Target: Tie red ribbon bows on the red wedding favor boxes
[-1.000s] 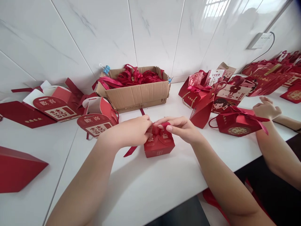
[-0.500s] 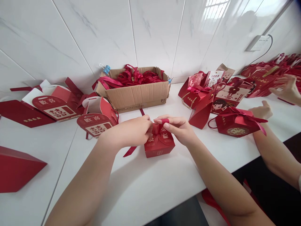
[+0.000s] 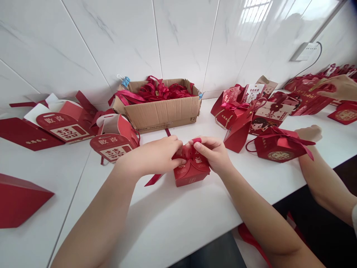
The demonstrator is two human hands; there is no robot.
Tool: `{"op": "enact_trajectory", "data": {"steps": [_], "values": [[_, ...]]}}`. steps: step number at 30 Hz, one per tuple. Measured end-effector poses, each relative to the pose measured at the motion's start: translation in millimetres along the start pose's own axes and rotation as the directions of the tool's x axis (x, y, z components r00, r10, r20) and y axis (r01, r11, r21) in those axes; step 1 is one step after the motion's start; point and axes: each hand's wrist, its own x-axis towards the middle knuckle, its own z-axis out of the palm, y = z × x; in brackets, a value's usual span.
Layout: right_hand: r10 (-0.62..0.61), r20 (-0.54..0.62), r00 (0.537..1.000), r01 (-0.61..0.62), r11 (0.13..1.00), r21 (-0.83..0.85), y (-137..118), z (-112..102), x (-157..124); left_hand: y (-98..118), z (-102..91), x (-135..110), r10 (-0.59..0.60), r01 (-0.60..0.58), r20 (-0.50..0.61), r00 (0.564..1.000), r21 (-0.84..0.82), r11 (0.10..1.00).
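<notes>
A small red gift box point(image 3: 192, 177) with gold characters and curved top flaps sits on the table in front of me. Red ribbon point(image 3: 153, 180) passes over its top, one loose tail lying on the table to the left. My left hand point(image 3: 158, 154) is closed at the gathered ribbon on top of the box, its fingertips partly hidden. At the box's right side, my right hand point(image 3: 216, 154) pinches a piece of ribbon between thumb and index finger. The knot area is mostly covered by my fingers.
Behind the box stands a cardboard box point(image 3: 164, 115) of red ribbons, with blue binder clips. Red gift boxes point(image 3: 67, 123) are at the left, more gift boxes point(image 3: 276, 149) at the right. A co-worker's hands point(image 3: 309, 133) are at far right.
The gift box has shifted slightly right and turned a little. My right fingers have curled in more around the ribbon. The co-worker's far hand now reaches onto a red bag.
</notes>
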Motion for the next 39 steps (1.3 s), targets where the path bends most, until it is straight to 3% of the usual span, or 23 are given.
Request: {"op": "enact_trajectory", "data": {"steps": [8, 14, 18, 23, 27, 31, 34, 37, 39], "values": [[-0.017, 0.044, 0.999, 0.021, 0.997, -0.080, -3.7, 3.0, -2.0, 6.1, -8.0, -10.7, 0.126, -0.160, -0.226, 0.966, -0.136, 0.978], [-0.058, 0.061, 0.996, 0.062, 0.996, -0.069, -8.0, -3.0, -1.0, 15.9, 1.3, -6.1, 0.146, -0.204, -0.322, 0.935, -0.156, 0.966], [-0.073, 0.047, 0.996, 0.078, 0.991, -0.105, -10.8, -8.4, 0.4, 26.1, 10.8, -0.1, 0.090, -0.201, -0.397, 0.913, -0.247, 0.948], [-0.096, 0.108, 0.989, 0.101, 0.994, -0.043, -15.0, -16.4, 3.5, 30.6, 15.5, 4.8, 0.096, -0.253, -0.405, 0.909, -0.355, 0.900], [-0.095, 0.167, 0.981, 0.097, 0.995, -0.008, -20.5, -19.5, 4.7, 30.4, 15.3, 4.6, 0.081, -0.220, -0.342, 0.936, -0.389, 0.895], [-0.067, 0.074, 0.995, 0.071, 0.996, -0.055, -19.1, -18.6, 6.6, 32.2, 13.2, 0.5, 0.067, -0.219, -0.349, 0.935, -0.418, 0.882], [0.027, -0.076, 0.997, -0.042, 0.979, -0.201, -10.8, -18.8, 10.9, 31.8, 10.5, -2.7, 0.134, -0.261, -0.350, 0.927, -0.347, 0.901], [0.103, -0.259, 0.961, -0.188, 0.924, -0.332, -2.1, -20.5, 15.6, 29.0, 8.5, -3.4, 0.206, -0.293, -0.336, 0.919, -0.236, 0.926], [0.068, -0.366, 0.928, -0.211, 0.906, -0.367, -0.1, -21.1, 16.9, 27.4, 8.1, -2.7, 0.214, -0.294, -0.348, 0.913, -0.196, 0.936]]}}
